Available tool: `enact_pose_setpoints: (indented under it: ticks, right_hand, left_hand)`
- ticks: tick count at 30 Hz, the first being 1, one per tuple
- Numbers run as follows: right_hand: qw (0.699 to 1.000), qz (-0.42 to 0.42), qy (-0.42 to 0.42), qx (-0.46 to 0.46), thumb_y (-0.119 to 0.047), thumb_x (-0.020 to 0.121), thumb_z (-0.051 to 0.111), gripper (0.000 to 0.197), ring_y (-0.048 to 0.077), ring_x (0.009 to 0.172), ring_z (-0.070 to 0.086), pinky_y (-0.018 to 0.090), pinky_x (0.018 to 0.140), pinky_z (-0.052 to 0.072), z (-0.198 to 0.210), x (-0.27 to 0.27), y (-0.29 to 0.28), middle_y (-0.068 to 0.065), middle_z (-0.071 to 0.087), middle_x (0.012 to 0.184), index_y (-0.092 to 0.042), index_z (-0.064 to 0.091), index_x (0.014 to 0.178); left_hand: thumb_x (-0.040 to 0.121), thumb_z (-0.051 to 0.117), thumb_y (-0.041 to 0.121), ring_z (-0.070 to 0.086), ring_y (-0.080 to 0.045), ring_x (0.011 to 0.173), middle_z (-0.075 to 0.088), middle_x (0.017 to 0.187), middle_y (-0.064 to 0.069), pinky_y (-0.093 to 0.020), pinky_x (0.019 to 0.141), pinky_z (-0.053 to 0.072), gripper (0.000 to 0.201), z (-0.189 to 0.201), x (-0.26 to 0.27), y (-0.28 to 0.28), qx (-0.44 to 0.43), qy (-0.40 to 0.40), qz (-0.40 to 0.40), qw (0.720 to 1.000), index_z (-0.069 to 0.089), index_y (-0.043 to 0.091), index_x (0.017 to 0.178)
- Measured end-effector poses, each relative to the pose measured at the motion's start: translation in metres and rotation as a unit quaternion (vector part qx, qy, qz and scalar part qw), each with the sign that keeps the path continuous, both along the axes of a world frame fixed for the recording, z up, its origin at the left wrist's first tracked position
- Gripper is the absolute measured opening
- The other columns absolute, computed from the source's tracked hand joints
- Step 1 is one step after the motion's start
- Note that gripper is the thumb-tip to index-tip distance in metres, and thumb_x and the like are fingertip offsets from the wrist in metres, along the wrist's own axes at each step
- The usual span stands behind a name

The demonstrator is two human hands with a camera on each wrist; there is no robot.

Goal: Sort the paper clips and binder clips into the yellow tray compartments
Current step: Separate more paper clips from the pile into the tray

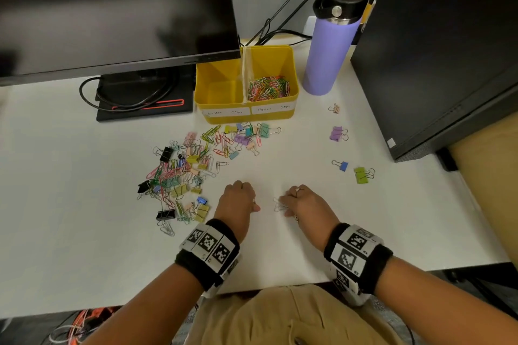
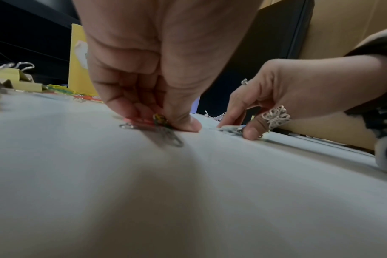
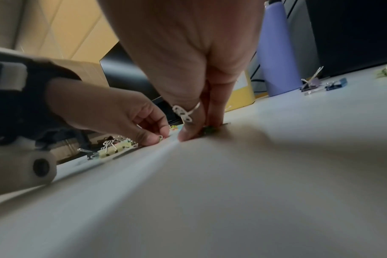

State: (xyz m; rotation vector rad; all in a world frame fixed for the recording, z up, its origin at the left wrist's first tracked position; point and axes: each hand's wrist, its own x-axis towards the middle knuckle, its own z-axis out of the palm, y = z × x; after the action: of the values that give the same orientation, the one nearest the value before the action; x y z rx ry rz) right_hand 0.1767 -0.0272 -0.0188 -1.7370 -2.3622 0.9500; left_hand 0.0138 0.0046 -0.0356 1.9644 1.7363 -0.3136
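Near the front edge of the white desk (image 1: pixel 84 204), both hands are down on the surface with fingers curled. The left hand (image 1: pixel 238 199) pinches a few paper clips (image 2: pixel 157 125) against the desk; the left wrist view shows dark, red and yellowish wire under its fingertips, too blurred to count. The right hand (image 1: pixel 302 203), with rings on two fingers, has thumb and fingertips closed on a small cluster of pale paper clips (image 1: pixel 280 205) lying flat on the desk.

Left of the hands spreads a mixed heap (image 1: pixel 193 165) of coloured paper clips and pastel and black binder clips, reaching back almost to the yellow tray (image 1: pixel 221 70). The tray has two compartments with handwritten labels: the right one, marked for paper clips, holds a pile of coloured paper clips (image 1: pixel 268 87); the left one, marked for binder clips, shows only bare yellow floor, though its rear is cut off by the monitor (image 1: pixel 112 8) overhanging it. To the right lie stray binder clips: a purple binder clip (image 1: pixel 337 133), a blue binder clip (image 1: pixel 342 165), a green binder clip (image 1: pixel 361 175) and a small pinkish binder clip (image 1: pixel 335 108). A lavender bottle (image 1: pixel 330 56) stands just right of the tray.
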Motion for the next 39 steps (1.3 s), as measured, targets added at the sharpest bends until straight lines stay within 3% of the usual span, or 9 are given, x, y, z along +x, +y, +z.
enact_pose_setpoints:
  ticks: [7,14,21,24,27,30,34,36,39]
  right_hand:
    - [0.996,0.045,-0.061,0.041,0.010,0.024,0.078,0.038,0.017,0.045,0.058,0.010,0.036,0.032,-0.010,-0.004,0.012,0.002,0.058,0.049,-0.011,0.063,0.051]
    - [0.998,-0.042,-0.038,0.009,0.021,0.071,0.042,0.034,0.037,0.099,0.056,0.034,0.073,0.039,-0.018,-0.013,0.016,0.027,0.062,0.097,0.006,0.059,0.097]
    - [0.978,-0.122,0.150,-0.073,0.023,0.073,0.041,0.036,0.008,0.070,0.056,0.011,0.065,0.041,0.001,0.012,0.029,0.004,0.059,0.074,-0.004,0.063,0.081]
    - [0.825,-0.306,0.407,-0.245,0.017,0.084,0.045,0.033,0.004,0.065,0.052,0.010,0.059,0.049,0.003,0.030,0.032,-0.001,0.055,0.073,-0.011,0.062,0.083]
    - [0.576,-0.390,0.595,-0.403,0.000,0.072,0.068,0.018,0.012,0.065,0.056,0.020,0.060,0.057,0.005,0.036,0.034,0.003,0.054,0.072,-0.007,0.065,0.088]
    - [0.549,-0.395,0.616,-0.403,-0.008,0.075,0.066,0.011,0.013,0.060,0.063,0.022,0.061,0.058,0.004,0.031,0.034,0.005,0.056,0.071,-0.005,0.064,0.085]
    - [0.652,-0.366,0.548,-0.375,-0.010,0.096,0.035,0.024,0.010,0.059,0.053,0.018,0.054,0.051,0.008,0.019,0.035,0.003,0.048,0.073,-0.007,0.058,0.090]
    - [0.795,-0.285,0.433,-0.316,-0.011,0.094,0.044,0.016,0.005,0.056,0.046,0.017,0.056,0.040,0.006,0.013,0.035,-0.001,0.046,0.068,-0.010,0.059,0.088]
    - [0.974,-0.085,0.157,-0.138,-0.020,0.076,0.072,0.018,0.003,0.065,0.049,0.018,0.065,0.036,0.002,0.002,0.035,-0.004,0.055,0.074,-0.014,0.061,0.089]
  left_hand:
    - [0.094,0.047,0.009,0.051,-0.022,0.116,0.050,0.128,-0.012,-0.025,0.093,0.040,0.028,0.001,0.000,-0.006,0.026,0.005,-0.034,0.999,0.047,0.003,0.122]
    - [0.095,0.044,0.009,0.050,-0.025,0.116,0.048,0.128,-0.015,-0.029,0.094,0.044,0.029,0.002,0.002,-0.011,0.029,0.024,-0.049,0.998,0.044,0.001,0.123]
    - [0.088,0.058,0.004,0.061,-0.014,0.079,0.066,0.100,-0.014,-0.013,0.068,0.044,0.011,0.033,-0.026,0.004,0.025,-0.225,0.111,0.968,0.064,0.000,0.096]
    - [0.092,0.052,0.003,0.054,0.002,0.053,0.057,0.071,-0.004,-0.008,0.051,0.045,0.012,0.051,-0.051,0.008,-0.037,-0.396,0.243,0.885,0.059,0.011,0.088]
    - [0.094,0.045,0.006,0.058,-0.008,0.061,0.054,0.067,-0.002,-0.011,0.052,0.054,0.013,0.051,-0.067,0.004,-0.169,-0.592,0.408,0.675,0.056,0.012,0.090]
    - [0.085,0.055,0.009,0.063,-0.009,0.057,0.058,0.066,-0.001,-0.018,0.059,0.058,0.006,0.040,-0.073,-0.001,-0.241,-0.669,0.464,0.529,0.057,0.007,0.090]
    - [0.100,0.034,0.010,0.047,-0.008,0.059,0.047,0.074,0.001,-0.017,0.053,0.044,0.027,0.032,-0.066,-0.009,-0.194,-0.532,0.403,0.719,0.057,0.013,0.087]
    - [0.100,0.035,0.013,0.047,-0.013,0.065,0.050,0.075,0.003,-0.018,0.056,0.037,0.028,0.033,-0.058,-0.016,-0.080,-0.365,0.258,0.891,0.057,0.014,0.082]
    - [0.099,0.038,0.029,0.057,-0.022,0.087,0.062,0.094,-0.006,-0.025,0.071,0.038,0.032,0.032,-0.045,-0.027,0.022,-0.197,0.123,0.972,0.059,0.006,0.097]
